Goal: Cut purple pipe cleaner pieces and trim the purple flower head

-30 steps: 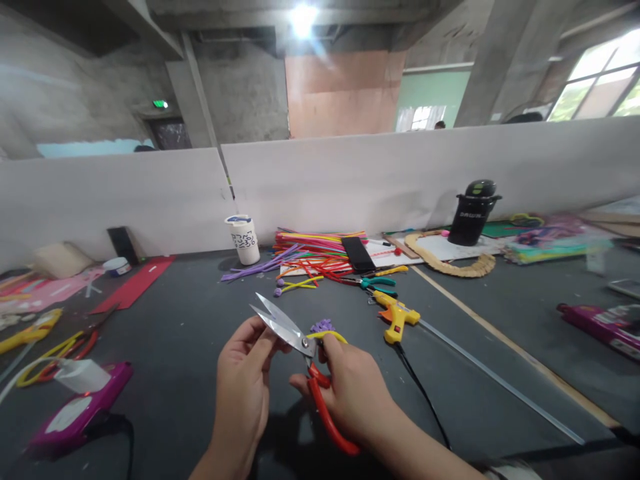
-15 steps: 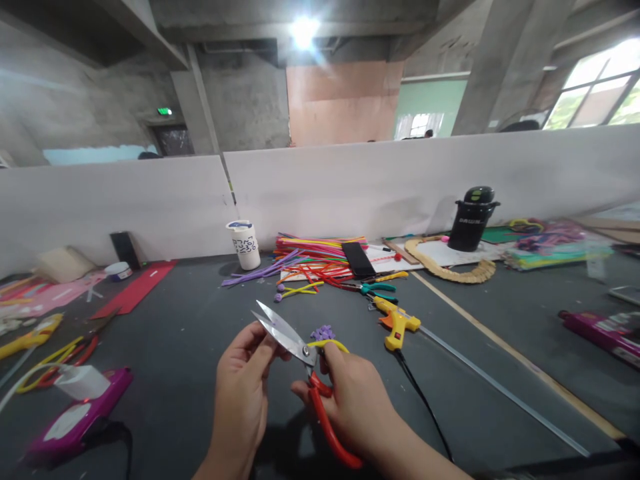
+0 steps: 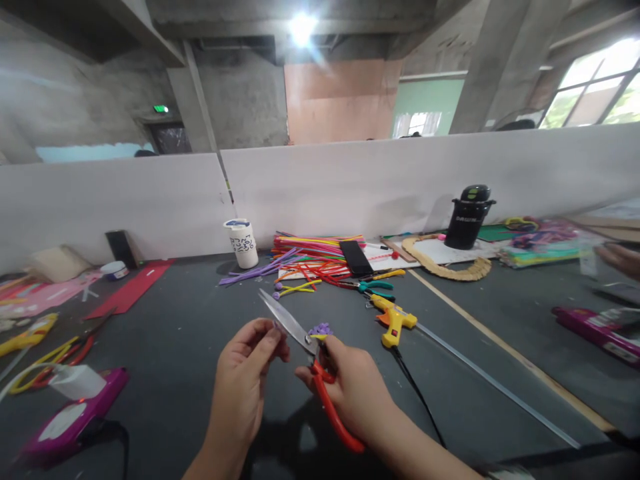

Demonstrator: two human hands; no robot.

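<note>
My right hand [image 3: 350, 380] is wrapped round the red handles of a pair of scissors [image 3: 290, 320], whose blades point up and to the left and are together. A short yellow stem [image 3: 319, 337] shows by the scissors' pivot, at the fingers of that hand. Left of the blades, my left hand [image 3: 245, 373] is closed in a pinch, its thumb against the fingers. What it pinches is too small and too covered to make out. Just beyond the scissors, a little heap of purple pieces [image 3: 321, 329] lies on the dark table [image 3: 190, 347].
Behind lie colourful pipe cleaners [image 3: 320, 245], a black phone [image 3: 356, 258], and a white cup [image 3: 241, 245]. Teal-handled pliers [image 3: 376, 287] and a yellow glue gun [image 3: 397, 319] with a long glue stick are to the right. Another person's hand [image 3: 620, 260] shows at the right edge.
The scissor blades have closed from slightly parted. My left fingers now sit a little apart from the blades. Another person's hand has come in at the right edge.
</note>
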